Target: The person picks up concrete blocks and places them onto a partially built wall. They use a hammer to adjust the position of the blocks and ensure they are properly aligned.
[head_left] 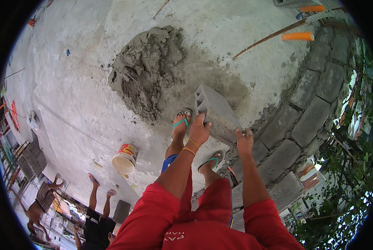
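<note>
The red shirt (215,238) runs off the lower edge. The left hand (200,130) and right hand (245,141) pinch opposite ends of a hollow block (220,111) beside the block wall (279,126); some fingers and the block's underside are hidden.

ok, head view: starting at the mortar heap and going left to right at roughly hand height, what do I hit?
Mortar heap → left hand → hollow concrete block → right hand → laid block wall → green foliage. Bucket omitted: overlaps the heap left to right.
</note>
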Available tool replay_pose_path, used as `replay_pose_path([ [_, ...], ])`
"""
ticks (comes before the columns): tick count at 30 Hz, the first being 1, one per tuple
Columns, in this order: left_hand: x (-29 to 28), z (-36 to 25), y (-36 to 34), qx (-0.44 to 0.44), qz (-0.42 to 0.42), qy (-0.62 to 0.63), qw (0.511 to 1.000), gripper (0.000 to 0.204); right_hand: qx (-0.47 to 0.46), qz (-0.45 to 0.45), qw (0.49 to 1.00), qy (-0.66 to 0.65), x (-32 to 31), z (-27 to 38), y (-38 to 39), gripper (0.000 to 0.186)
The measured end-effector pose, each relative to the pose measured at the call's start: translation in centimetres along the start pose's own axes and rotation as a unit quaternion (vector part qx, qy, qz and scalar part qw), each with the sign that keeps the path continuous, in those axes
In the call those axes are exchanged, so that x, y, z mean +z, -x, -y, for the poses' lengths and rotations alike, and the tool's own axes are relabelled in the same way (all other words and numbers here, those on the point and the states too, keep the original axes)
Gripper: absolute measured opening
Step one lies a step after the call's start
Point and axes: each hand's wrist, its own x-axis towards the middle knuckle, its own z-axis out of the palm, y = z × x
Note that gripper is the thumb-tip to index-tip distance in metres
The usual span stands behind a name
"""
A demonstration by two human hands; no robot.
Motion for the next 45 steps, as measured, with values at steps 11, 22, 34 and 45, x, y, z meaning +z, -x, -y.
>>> replay_pose_path([
  [11, 8.7, -8.2, 3.1, -0.01, -0.024, -0.021, 0.999, 0.053, -0.076, 0.202, 0.79, 0.573, 5.3, 16.4, -5.8, 0.04],
  [22, 10.3, -1.6, 11.2, -0.096, -0.102, 0.06, 0.988, 0.074, -0.092, 0.19, 0.731, 0.649, -3.8, 7.2, -9.4, 0.025],
  [34, 11.0, 8.9, -10.3, 0.114, -0.029, -0.254, 0.96, 0.056, -0.13, 0.123, 0.855, 0.488, -8.1, -2.7, -3.0, 0.015],
  [45, 12.8, -6.7, -6.3, 0.034, 0.33, -0.266, 0.905, 0.042, -0.034, 0.192, 0.924, 0.33, -26.9, -1.6, 15.8, 0.02],
])
